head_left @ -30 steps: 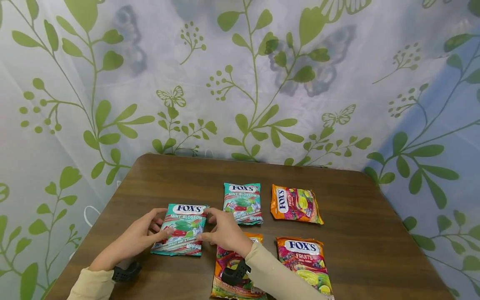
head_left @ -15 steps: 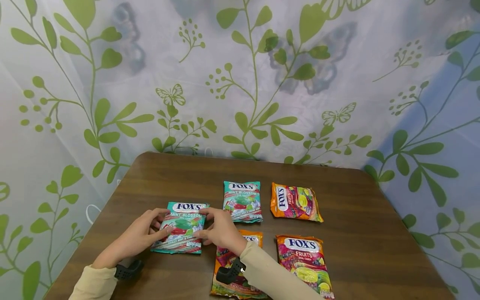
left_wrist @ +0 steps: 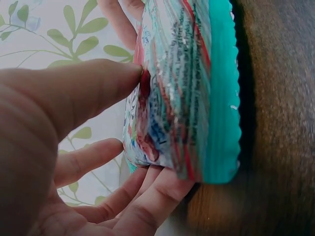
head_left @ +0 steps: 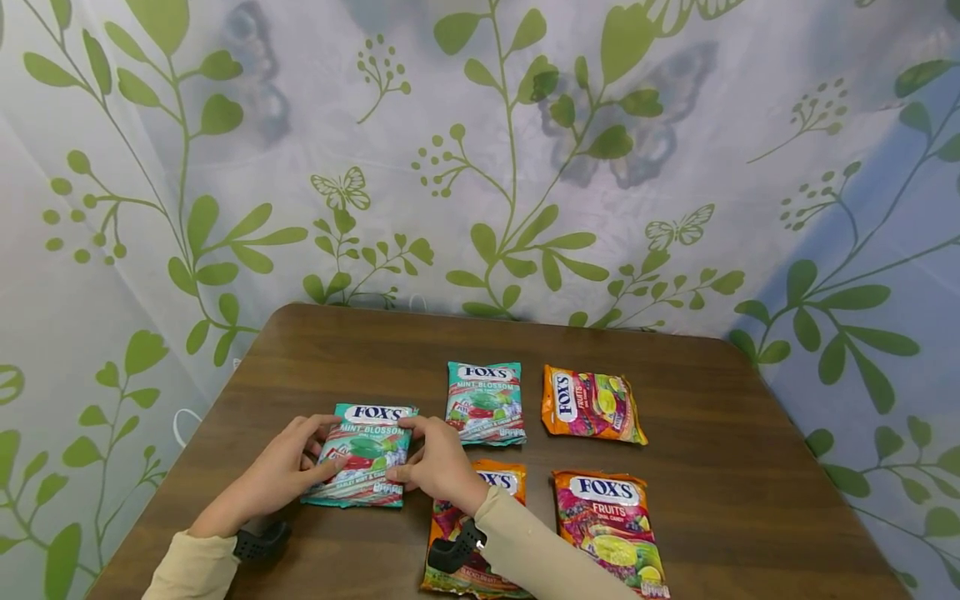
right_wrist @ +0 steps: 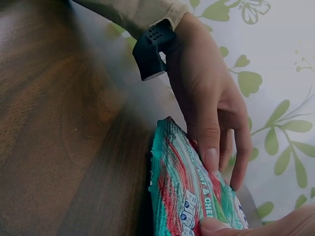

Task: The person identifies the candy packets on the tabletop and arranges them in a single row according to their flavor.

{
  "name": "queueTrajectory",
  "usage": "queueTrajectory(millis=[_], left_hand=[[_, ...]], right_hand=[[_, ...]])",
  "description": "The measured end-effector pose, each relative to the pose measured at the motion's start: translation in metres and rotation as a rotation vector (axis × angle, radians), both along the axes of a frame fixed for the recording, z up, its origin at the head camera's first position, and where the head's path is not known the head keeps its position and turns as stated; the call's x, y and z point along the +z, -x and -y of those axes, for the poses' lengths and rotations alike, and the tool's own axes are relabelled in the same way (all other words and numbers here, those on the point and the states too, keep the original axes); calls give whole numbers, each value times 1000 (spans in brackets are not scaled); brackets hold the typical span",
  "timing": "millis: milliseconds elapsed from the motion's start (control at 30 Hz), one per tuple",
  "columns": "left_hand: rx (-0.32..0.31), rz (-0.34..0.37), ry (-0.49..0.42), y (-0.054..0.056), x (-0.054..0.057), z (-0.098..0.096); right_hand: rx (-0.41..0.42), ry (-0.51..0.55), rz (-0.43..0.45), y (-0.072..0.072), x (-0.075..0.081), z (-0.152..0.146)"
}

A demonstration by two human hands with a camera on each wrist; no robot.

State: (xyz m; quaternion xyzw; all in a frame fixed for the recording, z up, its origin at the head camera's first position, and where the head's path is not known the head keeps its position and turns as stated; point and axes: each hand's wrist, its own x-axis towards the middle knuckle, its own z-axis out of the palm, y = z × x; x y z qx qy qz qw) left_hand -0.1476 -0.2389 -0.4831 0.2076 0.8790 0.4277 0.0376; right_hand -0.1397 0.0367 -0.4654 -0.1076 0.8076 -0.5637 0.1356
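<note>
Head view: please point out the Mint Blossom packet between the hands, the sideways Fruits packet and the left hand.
Held Mint Blossom packet [head_left: 366,454], head view: middle of its front.
Sideways Fruits packet [head_left: 594,406], head view: middle of its front.
Left hand [head_left: 279,468], head view: its back.

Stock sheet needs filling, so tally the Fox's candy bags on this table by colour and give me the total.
Teal plastic Fox's candy bags: 2 (one held between the left hand and the right hand)
Orange-and-magenta plastic Fox's candy bags: 3 (one partly hidden by the cream fabric sleeve)
Total: 5
</note>
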Motion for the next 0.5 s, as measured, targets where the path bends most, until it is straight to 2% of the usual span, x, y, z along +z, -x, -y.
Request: queueTrajectory(millis=[267,500], left_hand=[[-3,-22,2,3,0,1],[0,16,-31,4,0,2]], right_hand=[[-21,2,-11,1,-2,1],[-30,-37,-39,1,-4,1]])
